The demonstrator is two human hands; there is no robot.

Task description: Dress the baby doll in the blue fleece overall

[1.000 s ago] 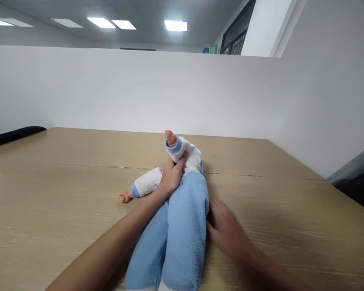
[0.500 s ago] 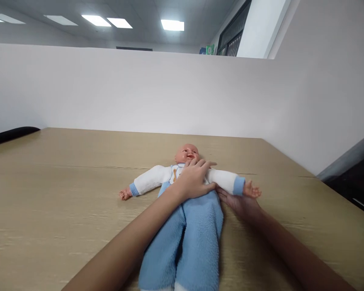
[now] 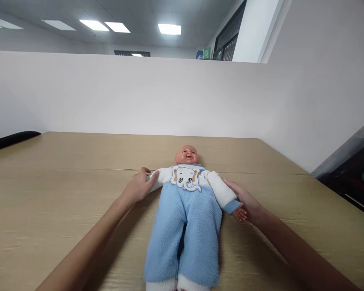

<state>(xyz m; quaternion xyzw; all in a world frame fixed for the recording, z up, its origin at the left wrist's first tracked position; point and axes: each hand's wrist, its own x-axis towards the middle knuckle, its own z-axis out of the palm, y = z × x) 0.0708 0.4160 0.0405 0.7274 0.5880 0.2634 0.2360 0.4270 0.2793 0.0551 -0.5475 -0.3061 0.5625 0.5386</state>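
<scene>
A baby doll (image 3: pixel 186 206) lies on its back on the table, head away from me, in a fleecy white and blue suit with an elephant on the chest. My left hand (image 3: pixel 139 186) has its thumb and fingers round the doll's white sleeve on the left; that sleeve's cuff and the doll's hand there are hidden. On the other side, my right hand (image 3: pixel 245 201) lies along the outside of the doll's right-hand sleeve (image 3: pixel 221 188), its fingers stretched out and partly behind the sleeve. The doll's small hand (image 3: pixel 240 212) sticks out of the blue cuff there.
The wooden table (image 3: pixel 79 194) has a seam running across it beyond my hands. A white partition (image 3: pixel 139 97) rises at its far edge. Past the right edge is a dark object (image 3: pixel 352 178), and a black curved edge (image 3: pixel 15 139) shows at the far left.
My left hand has gone from the doll's chest to its left-hand sleeve, uncovering the elephant. The doll's right-hand arm has swung down toward its side, with my right hand beside it.
</scene>
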